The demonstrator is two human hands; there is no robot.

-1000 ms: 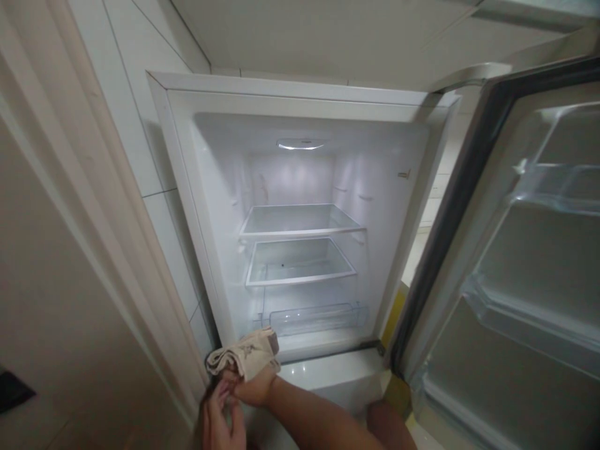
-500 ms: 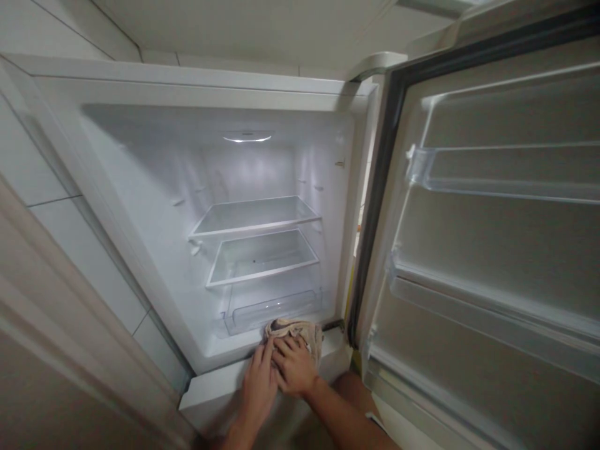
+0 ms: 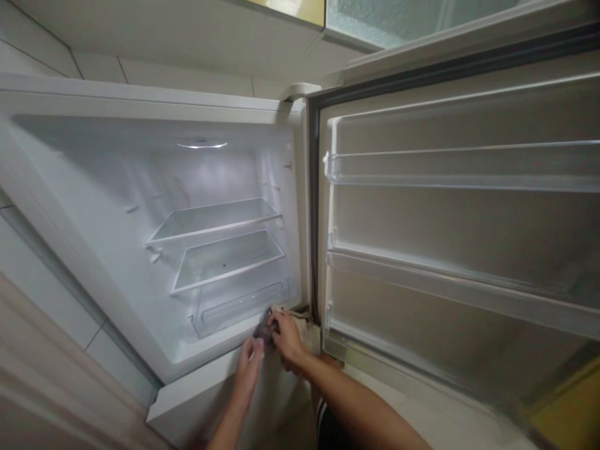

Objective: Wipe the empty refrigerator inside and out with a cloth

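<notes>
A crumpled beige-and-grey cloth (image 3: 265,329) lies at the lower front edge of an open fridge (image 3: 220,347), close to the hinge side. Over it, my right hand (image 3: 287,336) has its fingers curled and grips the cloth. My left hand (image 3: 248,362) is lower and to the left, fingertips pinched at the cloth's near edge. Part of the cloth hides behind the right hand and wrist. Just behind the cloth, inside the fridge, is a clear plastic drawer (image 3: 244,304).
Two glass shelves, an upper one (image 3: 215,219) and a lower one (image 3: 225,259), are set above the drawer. At the right stands the fridge door (image 3: 459,231) with clear door racks (image 3: 459,169). Below the opening juts a white lower front (image 3: 192,397). Tiled wall (image 3: 56,275) borders the left.
The view has swung to the right, showing more of the door. My hands, together on the cloth before, have moved apart, and the cloth is bunched differently, with its greyer part showing.
</notes>
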